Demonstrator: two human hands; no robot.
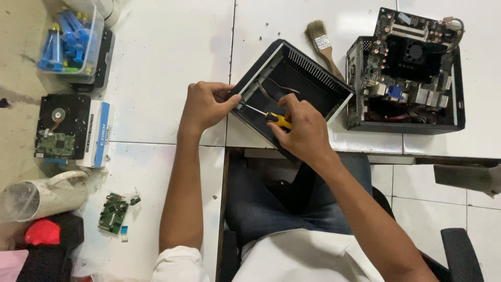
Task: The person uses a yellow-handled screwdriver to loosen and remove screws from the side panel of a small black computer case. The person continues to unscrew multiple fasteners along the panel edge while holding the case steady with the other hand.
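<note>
My left hand (205, 104) grips the near left corner of an empty black metal computer case (308, 78), which is tilted on the white table edge. Gripped in my right hand (303, 128) is a screwdriver (266, 116) with a yellow and black handle; its shaft points left toward the case's inner corner beside my left thumb. Loose wires (271, 90) lie inside the case.
A paintbrush (323, 44) lies behind the case. A second black case holding a motherboard (407, 68) stands at the right. At the left are an opened hard drive (57, 128), a bin of blue syringes (68, 42), a small green circuit board (113, 213) and a clear cup (31, 198).
</note>
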